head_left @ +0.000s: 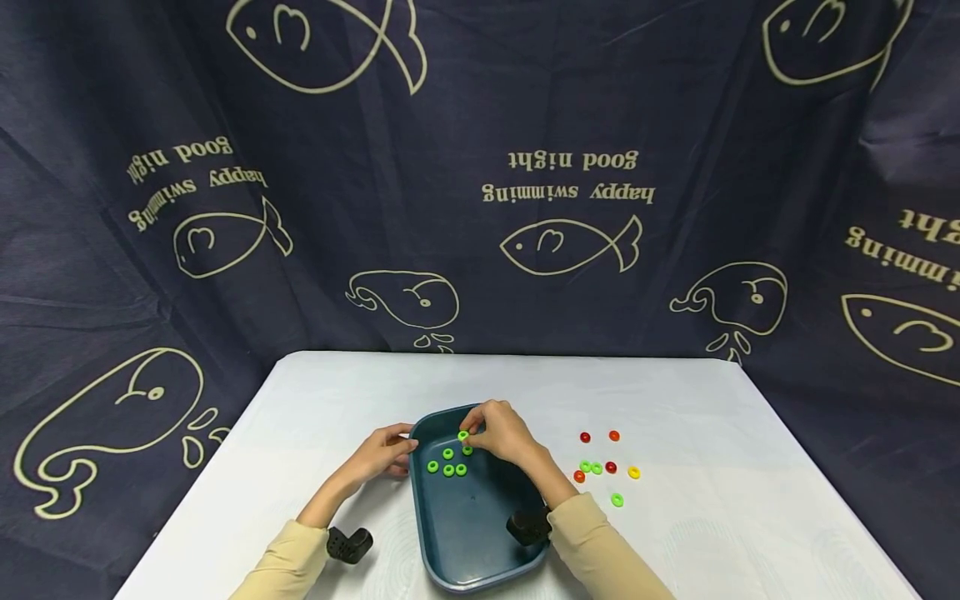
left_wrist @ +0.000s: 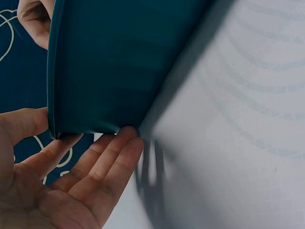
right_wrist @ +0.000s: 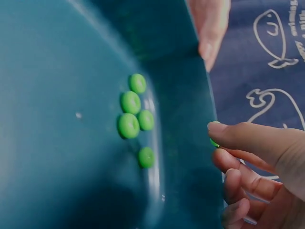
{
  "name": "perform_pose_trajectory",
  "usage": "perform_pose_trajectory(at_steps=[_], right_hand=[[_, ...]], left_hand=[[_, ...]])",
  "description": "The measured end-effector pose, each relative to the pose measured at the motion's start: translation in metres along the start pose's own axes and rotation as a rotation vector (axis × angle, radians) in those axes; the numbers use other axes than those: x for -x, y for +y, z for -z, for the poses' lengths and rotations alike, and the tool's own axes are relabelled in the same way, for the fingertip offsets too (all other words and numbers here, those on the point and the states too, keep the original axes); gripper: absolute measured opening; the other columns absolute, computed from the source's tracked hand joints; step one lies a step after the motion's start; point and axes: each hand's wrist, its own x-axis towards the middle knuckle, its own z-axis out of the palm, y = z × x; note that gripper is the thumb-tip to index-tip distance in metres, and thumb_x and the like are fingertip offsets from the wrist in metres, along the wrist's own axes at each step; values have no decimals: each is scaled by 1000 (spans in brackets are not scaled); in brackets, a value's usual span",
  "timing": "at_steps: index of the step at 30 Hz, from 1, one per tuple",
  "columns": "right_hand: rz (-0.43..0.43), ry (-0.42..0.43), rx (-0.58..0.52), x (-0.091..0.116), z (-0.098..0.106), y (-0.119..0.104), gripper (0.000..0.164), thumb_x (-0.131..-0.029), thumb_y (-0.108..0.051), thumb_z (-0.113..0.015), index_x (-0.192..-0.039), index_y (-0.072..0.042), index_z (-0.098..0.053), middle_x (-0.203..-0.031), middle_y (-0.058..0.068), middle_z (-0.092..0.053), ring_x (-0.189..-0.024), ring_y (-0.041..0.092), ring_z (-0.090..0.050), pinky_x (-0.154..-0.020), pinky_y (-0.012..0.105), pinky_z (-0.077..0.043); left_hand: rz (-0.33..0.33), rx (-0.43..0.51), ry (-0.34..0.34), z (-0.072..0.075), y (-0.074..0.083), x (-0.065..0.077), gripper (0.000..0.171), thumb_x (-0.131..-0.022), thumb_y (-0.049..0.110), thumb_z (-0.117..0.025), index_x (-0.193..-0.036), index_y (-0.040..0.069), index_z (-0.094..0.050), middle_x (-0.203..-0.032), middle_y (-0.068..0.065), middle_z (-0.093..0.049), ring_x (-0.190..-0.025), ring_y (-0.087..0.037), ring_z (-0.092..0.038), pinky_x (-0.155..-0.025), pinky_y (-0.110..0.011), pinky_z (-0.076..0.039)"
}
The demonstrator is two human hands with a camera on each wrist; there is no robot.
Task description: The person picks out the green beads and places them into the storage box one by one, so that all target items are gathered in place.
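A dark teal tray (head_left: 472, 533) stands on the white table with its far end tilted up. My left hand (head_left: 386, 452) holds its far left corner; in the left wrist view the thumb lies at the rim and the fingers spread along the outer wall. Over the tray's far end, my right hand (head_left: 502, 429) pinches a small green ring (head_left: 462, 436) between thumb and index finger. Several more green rings (right_wrist: 129, 126) lie on the tray floor near that end, close together.
Right of the tray, loose rings are scattered on the table (head_left: 712, 500): green (head_left: 617, 500), red (head_left: 585, 437), orange (head_left: 614, 435) and yellow (head_left: 634, 472). A dark cloth (head_left: 570, 317) with fish drawings hangs behind the table.
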Motion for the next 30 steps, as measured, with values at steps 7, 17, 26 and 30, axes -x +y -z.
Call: perform_pose_trajectory(at_steps=[7,17,26,30], right_hand=[[16,-18,30,0,-13,1,13,-75,-11,-78,-87,-8,-74,-79,2,-70,-70,8,-60,-61,17,-48],[-27,-47,126,0,-30,2,10,-75,-10,-77,-84,-9,-74,-77,1,-68,-63,5,-57,-55,17,-46],[-24,-45,198,-1,-33,3,10,-75,-11,-78,-84,-10,-74,-78,-1,-69,-66,7,-61,-56,18,-47],[-26,-43,198,-1,-34,4,10,-75,-11,-78,-84,-10,-75,-78,-1,-70,-67,8,-62,-56,18,-48]], left_hand=[[0,8,-9,0,1,0,47,-96,16,-51,-132,-13,-41,-113,-35,-56,-90,-32,-68,-76,-45,-58],[4,15,-11,1,0,-1,48,-95,15,-51,-132,-13,-40,-114,-36,-55,-90,-30,-68,-77,-45,-58],[1,9,-8,0,0,-1,47,-96,14,-50,-132,-13,-40,-113,-36,-56,-90,-32,-68,-77,-47,-58],[3,10,-7,0,0,-1,47,-96,14,-50,-132,-13,-40,-113,-36,-56,-90,-31,-68,-77,-46,-58]])
